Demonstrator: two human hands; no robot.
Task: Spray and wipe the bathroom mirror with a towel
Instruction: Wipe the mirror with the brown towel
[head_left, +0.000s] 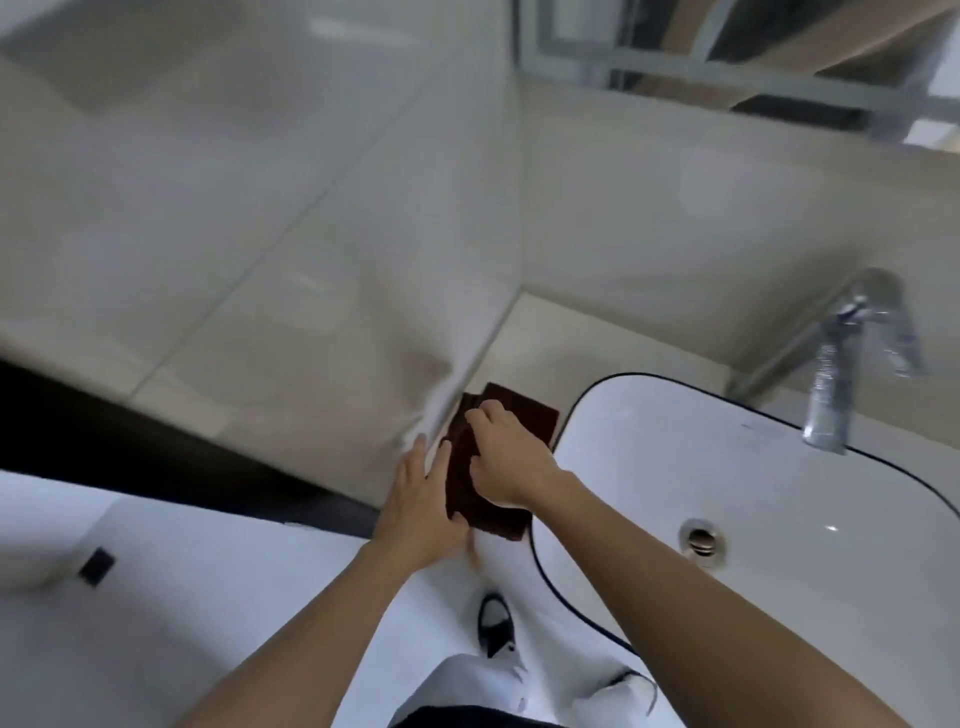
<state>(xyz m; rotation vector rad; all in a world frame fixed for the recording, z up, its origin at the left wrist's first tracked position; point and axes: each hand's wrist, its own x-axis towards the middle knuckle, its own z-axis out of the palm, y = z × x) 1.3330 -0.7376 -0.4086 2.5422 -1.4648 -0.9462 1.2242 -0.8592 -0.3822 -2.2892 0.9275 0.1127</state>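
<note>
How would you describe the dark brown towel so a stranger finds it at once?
Start at the white oval basin. On the counter left of it lies the folded dark brown towel, under both hands. It is the only dark cloth there.

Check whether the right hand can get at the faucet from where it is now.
Probably yes. The right hand rests on the brown towel beside the sink; only open basin lies between it and the faucet.
</note>
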